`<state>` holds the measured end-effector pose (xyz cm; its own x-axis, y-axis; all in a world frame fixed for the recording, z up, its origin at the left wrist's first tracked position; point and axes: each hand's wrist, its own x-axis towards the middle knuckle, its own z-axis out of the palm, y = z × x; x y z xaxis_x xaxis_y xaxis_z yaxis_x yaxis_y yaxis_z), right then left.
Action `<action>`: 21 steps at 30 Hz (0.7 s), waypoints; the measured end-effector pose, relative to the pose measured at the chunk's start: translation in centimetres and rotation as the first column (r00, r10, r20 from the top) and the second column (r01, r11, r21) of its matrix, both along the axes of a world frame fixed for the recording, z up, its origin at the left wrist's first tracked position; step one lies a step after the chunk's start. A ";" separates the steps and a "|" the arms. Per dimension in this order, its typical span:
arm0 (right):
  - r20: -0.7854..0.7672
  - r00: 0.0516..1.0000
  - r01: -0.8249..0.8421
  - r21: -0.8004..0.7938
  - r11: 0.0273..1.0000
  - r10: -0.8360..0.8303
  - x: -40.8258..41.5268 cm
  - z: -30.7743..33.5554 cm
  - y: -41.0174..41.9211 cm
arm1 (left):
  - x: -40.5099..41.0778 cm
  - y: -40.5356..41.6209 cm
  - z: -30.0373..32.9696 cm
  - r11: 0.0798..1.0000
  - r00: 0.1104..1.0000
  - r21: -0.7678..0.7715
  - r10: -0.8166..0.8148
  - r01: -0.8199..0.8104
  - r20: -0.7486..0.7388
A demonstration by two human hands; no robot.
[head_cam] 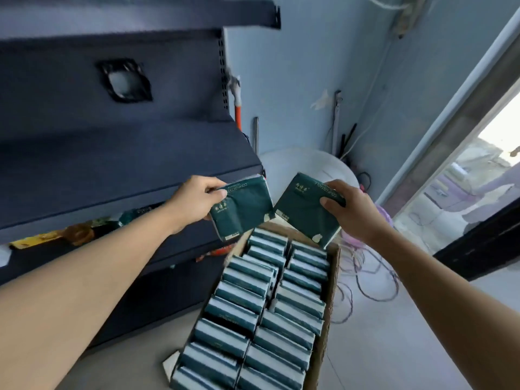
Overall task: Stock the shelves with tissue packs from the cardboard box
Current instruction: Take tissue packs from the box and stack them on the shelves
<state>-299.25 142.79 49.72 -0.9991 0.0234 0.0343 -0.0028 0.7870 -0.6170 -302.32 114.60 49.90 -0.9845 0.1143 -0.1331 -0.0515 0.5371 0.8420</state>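
Observation:
My left hand (pixel 194 199) grips a dark green tissue pack (pixel 242 208) by its top edge, just in front of the dark blue shelf's (pixel 118 175) front lip. My right hand (pixel 350 209) holds a second green tissue pack (pixel 301 209) by its upper right corner, above the far end of the cardboard box (pixel 330 302). The two packs hang side by side, almost touching. Below them the open box stands on the floor, filled with two rows of several green and white tissue packs (pixel 253 311) on edge.
The shelf unit fills the left, with a higher shelf (pixel 140 15) above and coloured goods (pixel 70 235) on a lower level. A white round tub (pixel 306 167) sits behind the box. Loose cords (pixel 365 280) lie on the floor at right, near a glass door (pixel 467 170).

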 end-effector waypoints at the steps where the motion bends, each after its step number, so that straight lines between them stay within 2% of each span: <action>1: -0.021 1.000 -0.015 -0.009 1.000 0.015 -0.1 1.6 -0.4 | 0.4 -0.5 1.6 1.000 1.000 0.005 0.008 -0.008 -0.007; 8: -0.170 0.978 -0.122 -0.022 0.992 0.117 -0.1 11.6 -3.4 | 2.9 -3.8 12.0 0.991 0.966 -0.064 0.096 -0.115 -0.242; 12: -0.260 0.952 -0.167 -0.003 0.986 0.160 -0.9 17.1 -5.5 | 3.4 -5.6 17.5 0.977 0.910 -0.101 0.134 -0.187 -0.393; 16: -0.338 0.925 -0.176 0.022 0.984 0.173 -2.9 21.3 -7.6 | 2.6 -7.7 21.3 0.968 0.870 -0.107 0.153 -0.227 -0.469; 21: -0.436 0.873 -0.205 0.075 0.976 0.217 -7.6 26.7 -11.1 | -1.0 -10.5 26.2 0.940 0.778 -0.119 0.190 -0.321 -0.599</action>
